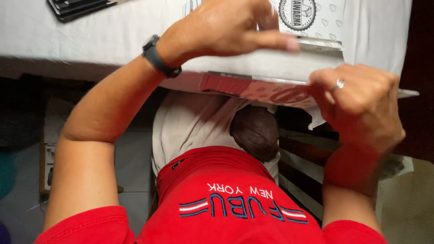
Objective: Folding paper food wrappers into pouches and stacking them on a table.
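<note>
Two hands up at the table edge. Nearest you: red shirt (226, 203), then bare forearms. Your right hand (361, 106), w/ ring (340, 84), is closed in a pinch on the near flap of a flat white cardboard box (271, 68); flap's printed underside faces you, overhanging the edge. Your left hand (230, 27), watch (158, 58) on wrist, sits over the box, fingers curled, thumb out along the top; can't tell if it grips. Box lies on white table (90, 36). Far left corner: dark keyboard (74, 7).
</note>
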